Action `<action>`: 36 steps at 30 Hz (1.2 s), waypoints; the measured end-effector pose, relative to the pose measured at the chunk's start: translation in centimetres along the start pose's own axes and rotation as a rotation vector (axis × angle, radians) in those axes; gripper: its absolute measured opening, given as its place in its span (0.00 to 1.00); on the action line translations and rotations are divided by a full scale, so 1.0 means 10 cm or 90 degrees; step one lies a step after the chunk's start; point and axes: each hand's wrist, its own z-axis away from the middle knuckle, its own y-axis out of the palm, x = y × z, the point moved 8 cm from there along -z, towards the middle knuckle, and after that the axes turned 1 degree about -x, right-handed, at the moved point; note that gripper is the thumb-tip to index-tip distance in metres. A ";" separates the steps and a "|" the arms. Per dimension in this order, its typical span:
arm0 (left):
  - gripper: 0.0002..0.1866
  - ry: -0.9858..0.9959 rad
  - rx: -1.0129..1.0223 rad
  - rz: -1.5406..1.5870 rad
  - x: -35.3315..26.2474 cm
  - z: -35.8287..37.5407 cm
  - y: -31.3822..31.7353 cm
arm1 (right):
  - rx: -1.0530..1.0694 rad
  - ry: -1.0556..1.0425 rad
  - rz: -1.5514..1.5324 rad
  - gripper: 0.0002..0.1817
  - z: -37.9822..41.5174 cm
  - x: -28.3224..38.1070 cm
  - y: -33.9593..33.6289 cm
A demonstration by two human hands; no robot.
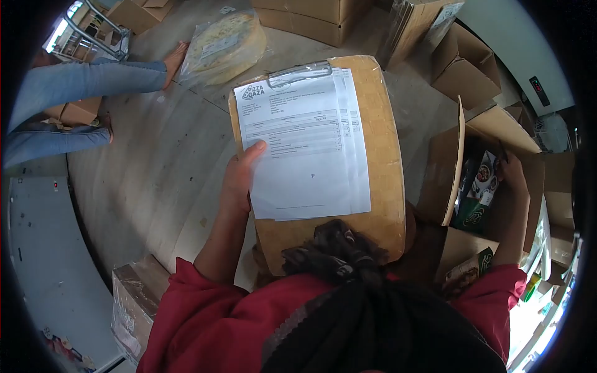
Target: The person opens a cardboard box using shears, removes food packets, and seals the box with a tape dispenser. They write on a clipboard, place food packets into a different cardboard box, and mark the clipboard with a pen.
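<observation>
My left hand [241, 174] grips the left edge of a tan clipboard [384, 155], thumb on top of the papers. Under its metal clip lie several printed sheets [301, 183] headed "Pizza Gaza", slightly fanned out. My right hand [512, 173] reaches into an open cardboard box [429, 180] at the right. Its fingers are closed around something thin and dark that I cannot make out. Beside them in the box is a dark package [484, 175] with a food picture and a green end. Another printed package [469, 268] lies nearer my right sleeve.
Another person's jeans-clad legs [93, 81] and bare feet are at upper left. A clear bag of round flatbreads [227, 46] lies on the floor [149, 174]. Cardboard boxes [305, 18] stand at the back and an open one [465, 65] at upper right. A wrapped box [137, 298] sits lower left.
</observation>
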 end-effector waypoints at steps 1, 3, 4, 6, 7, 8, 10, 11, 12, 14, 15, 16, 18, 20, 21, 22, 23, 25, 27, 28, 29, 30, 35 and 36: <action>0.27 0.002 0.000 0.002 -0.01 0.00 0.00 | -0.005 0.010 0.004 0.07 0.01 0.03 0.00; 0.27 -0.010 -0.013 -0.008 -0.01 0.01 -0.01 | -0.002 0.014 -0.015 0.08 0.04 0.08 0.00; 0.27 -0.008 -0.012 -0.007 -0.02 0.02 0.00 | 0.003 0.018 -0.035 0.08 0.04 0.09 0.00; 0.25 -0.022 0.001 -0.045 -0.01 0.04 0.03 | 0.000 0.003 -0.013 0.09 0.01 0.03 0.01; 0.25 -0.023 0.004 -0.044 -0.01 0.03 0.03 | -0.002 -0.011 0.007 0.10 0.00 0.02 0.01; 0.25 -0.005 -0.008 -0.044 -0.03 0.02 0.00 | -0.005 -0.007 0.008 0.10 -0.01 -0.02 0.01; 0.25 0.024 -0.028 -0.083 -0.04 -0.01 -0.07 | 0.007 0.012 0.008 0.14 0.05 0.18 0.01; 0.24 0.033 -0.029 -0.121 -0.03 -0.02 -0.11 | 0.040 0.075 0.017 0.16 0.01 0.07 0.07; 0.24 0.025 -0.007 -0.124 -0.02 -0.01 -0.09 | -0.003 0.000 0.048 0.19 0.02 0.19 0.03; 0.24 -0.011 0.044 -0.081 0.00 0.04 0.08 | 0.002 0.051 0.047 0.20 0.16 0.41 -0.03; 0.24 -0.032 0.057 -0.038 0.02 0.06 0.19 | 0.013 0.027 0.064 0.15 0.08 0.21 0.03; 0.24 -0.048 0.085 -0.042 0.07 0.09 0.36 | -0.001 0.010 0.051 0.15 0.16 0.31 -0.03; 0.24 -0.034 0.000 -0.008 0.00 0.17 0.35 | -0.008 -0.020 0.023 0.16 0.19 0.38 -0.06; 0.24 -0.013 -0.015 -0.040 0.02 0.08 0.13 | 0.023 0.031 0.021 0.15 0.10 0.26 0.03; 0.24 -0.002 -0.016 -0.067 0.01 0.02 0.05 | 0.054 0.068 0.008 0.12 0.10 0.23 0.05; 0.23 -0.003 0.016 -0.066 0.01 0.02 0.11 | 0.013 0.053 -0.003 0.12 0.10 0.19 0.03; 0.23 0.003 0.033 -0.065 0.02 0.00 0.14 | 0.009 0.017 0.031 0.12 0.06 0.17 0.03; 0.21 0.035 -0.007 -0.145 -0.04 0.03 0.02 | 0.001 0.042 -0.005 0.11 0.10 0.26 0.02; 0.23 0.030 -0.056 -0.137 -0.03 0.01 -0.09 | -0.001 0.031 -0.047 0.10 0.04 0.11 0.06; 0.24 0.027 -0.039 -0.098 -0.03 0.01 -0.06 | -0.060 -0.103 0.048 0.08 -0.07 -0.01 0.05; 0.25 0.020 -0.016 -0.059 -0.02 0.00 -0.01 | -0.056 -0.117 0.047 0.08 -0.07 0.06 0.06; 0.25 0.025 -0.024 -0.054 -0.03 0.01 -0.01 | -0.019 -0.042 0.010 0.09 -0.06 -0.01 0.07; 0.26 0.003 -0.010 -0.010 -0.02 0.02 0.04 | 0.010 0.034 -0.014 0.13 0.01 0.04 0.05; 0.26 0.002 -0.007 -0.006 -0.02 0.02 0.04 | 0.008 0.035 -0.010 0.13 0.01 0.05 0.05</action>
